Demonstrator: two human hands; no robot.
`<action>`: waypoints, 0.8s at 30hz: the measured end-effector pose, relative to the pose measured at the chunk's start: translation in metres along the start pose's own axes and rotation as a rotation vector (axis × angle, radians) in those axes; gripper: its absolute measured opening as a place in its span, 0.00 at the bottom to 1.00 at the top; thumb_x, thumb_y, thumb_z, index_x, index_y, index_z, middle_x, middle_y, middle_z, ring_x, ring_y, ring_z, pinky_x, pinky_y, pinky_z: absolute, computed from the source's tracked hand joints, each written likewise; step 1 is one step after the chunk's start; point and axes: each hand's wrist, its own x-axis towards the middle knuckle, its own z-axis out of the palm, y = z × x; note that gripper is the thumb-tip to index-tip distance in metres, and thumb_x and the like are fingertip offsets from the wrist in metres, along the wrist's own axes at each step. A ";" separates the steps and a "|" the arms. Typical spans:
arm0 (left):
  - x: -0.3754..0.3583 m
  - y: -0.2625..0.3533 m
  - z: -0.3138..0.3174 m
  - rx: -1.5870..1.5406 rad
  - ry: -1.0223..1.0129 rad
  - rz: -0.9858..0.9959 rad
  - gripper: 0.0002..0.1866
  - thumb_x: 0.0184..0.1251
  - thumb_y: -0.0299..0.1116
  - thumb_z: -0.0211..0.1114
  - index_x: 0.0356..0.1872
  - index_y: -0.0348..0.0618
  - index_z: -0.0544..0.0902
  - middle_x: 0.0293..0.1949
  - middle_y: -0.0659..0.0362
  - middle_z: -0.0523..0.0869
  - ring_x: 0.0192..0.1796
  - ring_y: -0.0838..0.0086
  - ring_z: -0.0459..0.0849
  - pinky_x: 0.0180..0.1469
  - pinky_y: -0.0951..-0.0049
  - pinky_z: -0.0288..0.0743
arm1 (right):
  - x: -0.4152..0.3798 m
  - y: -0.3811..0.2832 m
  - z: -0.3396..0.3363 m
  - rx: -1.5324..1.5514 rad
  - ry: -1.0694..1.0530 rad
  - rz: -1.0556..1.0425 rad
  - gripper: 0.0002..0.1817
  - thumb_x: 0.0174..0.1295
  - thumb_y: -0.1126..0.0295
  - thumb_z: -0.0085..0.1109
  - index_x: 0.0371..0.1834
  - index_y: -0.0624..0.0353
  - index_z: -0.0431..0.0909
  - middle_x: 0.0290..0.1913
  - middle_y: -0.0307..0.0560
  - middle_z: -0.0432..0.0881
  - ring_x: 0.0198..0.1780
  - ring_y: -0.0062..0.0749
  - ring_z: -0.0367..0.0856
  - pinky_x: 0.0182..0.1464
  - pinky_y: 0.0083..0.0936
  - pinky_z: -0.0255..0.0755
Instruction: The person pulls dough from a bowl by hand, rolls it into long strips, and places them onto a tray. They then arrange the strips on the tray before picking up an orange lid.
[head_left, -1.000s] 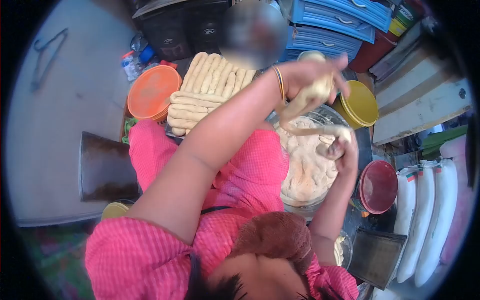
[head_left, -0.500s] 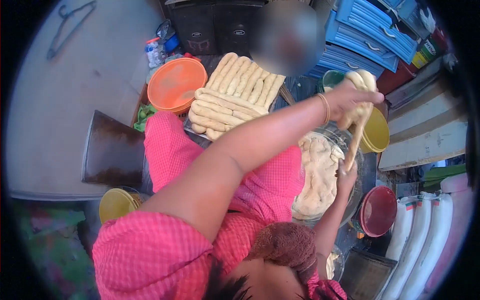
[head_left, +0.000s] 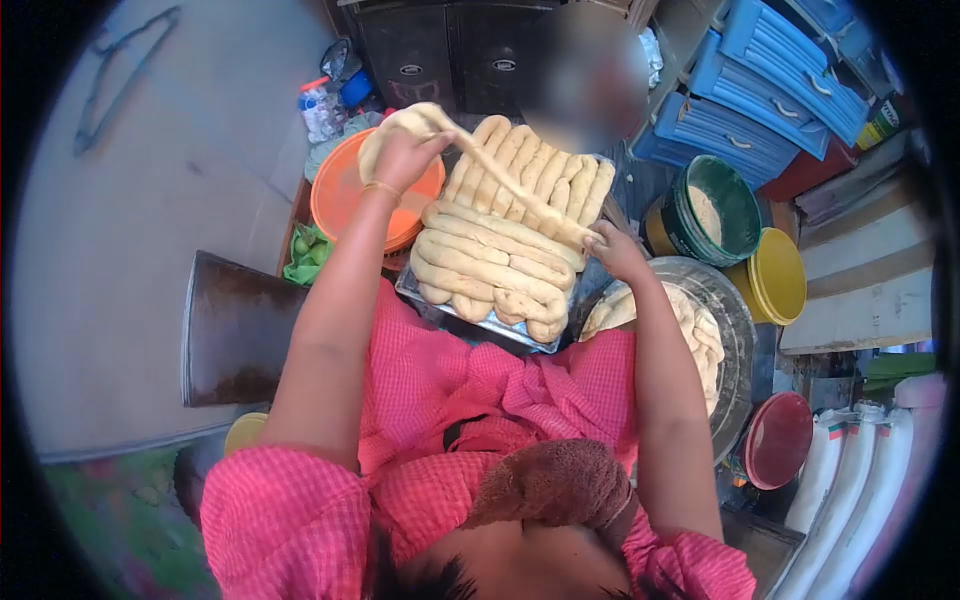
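A long rope of dough [head_left: 507,181] is stretched across between my two hands. My left hand [head_left: 403,162] is closed on its looped, thicker end, up over the orange bucket [head_left: 335,195]. My right hand [head_left: 620,252] grips the thin lower end at the tray's right side. Beneath the stretched rope, thick dough strips [head_left: 490,250] lie packed side by side on a metal tray [head_left: 480,335], some lengthwise and others crosswise. Beside my right forearm a wide basin [head_left: 738,330] holds a mass of soft dough [head_left: 708,350], partly hidden by the arm.
A green bucket [head_left: 725,210] with pale contents and a yellow bucket [head_left: 778,275] stand at the right, a red bucket [head_left: 780,440] nearer. Blue drawers [head_left: 720,135] and a dark cabinet [head_left: 460,60] stand behind. A dark metal sheet [head_left: 240,330] leans at the left.
Both hands have moved from over the basin to the left. The dough, bunched and hanging before, is now drawn out above the tray, with my left hand far left.
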 end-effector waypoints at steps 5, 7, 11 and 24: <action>-0.023 -0.043 0.025 -0.538 0.239 -0.472 0.12 0.55 0.35 0.64 0.30 0.34 0.79 0.25 0.59 0.81 0.27 0.78 0.79 0.28 0.73 0.72 | 0.017 -0.021 0.028 -0.601 -0.034 -0.077 0.18 0.54 0.61 0.55 0.46 0.57 0.76 0.43 0.53 0.76 0.50 0.45 0.73 0.51 0.37 0.65; -0.027 -0.057 0.037 -0.567 0.245 -0.471 0.11 0.55 0.34 0.63 0.29 0.33 0.78 0.25 0.58 0.81 0.26 0.77 0.79 0.28 0.73 0.72 | 0.024 -0.021 0.037 -0.618 0.047 -0.088 0.15 0.53 0.65 0.53 0.45 0.53 0.77 0.45 0.50 0.74 0.52 0.42 0.71 0.53 0.37 0.64; -0.028 -0.066 0.053 -0.579 0.202 -0.479 0.09 0.55 0.32 0.61 0.26 0.34 0.77 0.23 0.56 0.80 0.25 0.75 0.78 0.28 0.73 0.72 | 0.028 -0.044 0.040 -0.649 -0.104 -0.190 0.16 0.49 0.69 0.53 0.44 0.50 0.78 0.46 0.49 0.74 0.51 0.42 0.71 0.53 0.36 0.64; 0.053 -0.031 -0.067 -0.664 0.431 -0.308 0.12 0.57 0.39 0.63 0.26 0.39 0.77 0.23 0.60 0.78 0.26 0.78 0.75 0.28 0.76 0.70 | 0.068 -0.046 0.062 -0.482 -0.397 -0.132 0.31 0.45 0.75 0.51 0.59 0.56 0.66 0.56 0.57 0.69 0.55 0.47 0.69 0.60 0.34 0.61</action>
